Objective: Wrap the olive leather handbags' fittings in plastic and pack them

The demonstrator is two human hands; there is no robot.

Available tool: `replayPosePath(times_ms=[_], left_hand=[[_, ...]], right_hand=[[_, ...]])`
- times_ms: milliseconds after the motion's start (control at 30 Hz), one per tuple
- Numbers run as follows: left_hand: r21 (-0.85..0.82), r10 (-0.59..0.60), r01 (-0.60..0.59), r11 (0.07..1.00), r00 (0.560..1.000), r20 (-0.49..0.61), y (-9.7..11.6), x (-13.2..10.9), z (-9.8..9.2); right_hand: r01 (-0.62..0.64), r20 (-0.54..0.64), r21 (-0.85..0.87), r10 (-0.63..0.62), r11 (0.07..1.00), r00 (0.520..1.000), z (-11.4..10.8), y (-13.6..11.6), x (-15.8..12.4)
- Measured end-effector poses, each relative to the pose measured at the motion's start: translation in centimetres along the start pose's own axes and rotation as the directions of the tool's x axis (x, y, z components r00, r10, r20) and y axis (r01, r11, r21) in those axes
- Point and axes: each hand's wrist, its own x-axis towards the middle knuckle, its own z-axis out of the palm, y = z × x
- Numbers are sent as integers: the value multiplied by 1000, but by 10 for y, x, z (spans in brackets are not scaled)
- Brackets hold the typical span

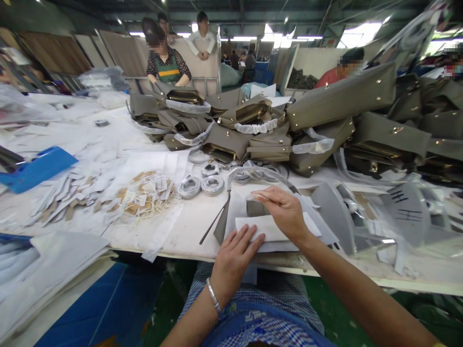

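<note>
My left hand (237, 253) lies flat with its fingers spread on the near edge of a folded white sheet (285, 225). Above the sheet, my right hand (284, 209) has thumb and fingers pinched together; whatever is between the fingertips is too small to make out. Beneath the hands is a grey-brown bag, its side panel (221, 224) and a small grey piece (256, 208) showing around white paper. A wrapped handle (260, 171) arches behind my right hand. A thin dark strap (213, 222) sticks out to the left.
Grey-brown bags (227, 140) are heaped across the back. Wrapped coils (189, 187), tags with strings (148, 195) and paper strips (63, 197) lie left. A blue holder (43, 168) is farther left. Grey panels (331, 212) stand right. Across the table is a person (168, 65).
</note>
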Motion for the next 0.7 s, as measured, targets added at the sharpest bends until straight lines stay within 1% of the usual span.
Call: replayPosePath(times_ms=[100,233,333,433,467,533,600,633,700], left_hand=[[-2,8,-8,1000,1000,-15,0,0,0],[-57,13,-15,998,999,-47,-5,1,6],[-123,-19,8,992,996,-90,-12,-1,13],[-171,-53,30,985,990,-133,-18,-6,20],[-184,-68,40,982,987,-149,-19,-8,22],[-198,-102,64,978,977,-190,-20,-9,24],[-189,-112,73,979,973,-203,-19,-9,23],[-177,-99,64,982,976,-194,-18,-9,21],[-145,-46,22,989,986,-158,-17,-7,18]], right_hand=[[56,113,-58,-49,997,992,-2,-8,-14],[115,227,-81,-94,990,969,-4,-3,-48],[189,273,-81,-161,979,948,-4,5,-68],[288,291,-127,-242,949,926,-2,14,-78],[337,301,-147,-282,930,911,-1,16,-81],[444,338,-187,-367,876,867,1,21,-86],[520,373,-216,-423,826,826,1,22,-89],[543,395,-215,-436,812,809,0,21,-90],[553,448,-183,-432,813,783,-6,16,-87]])
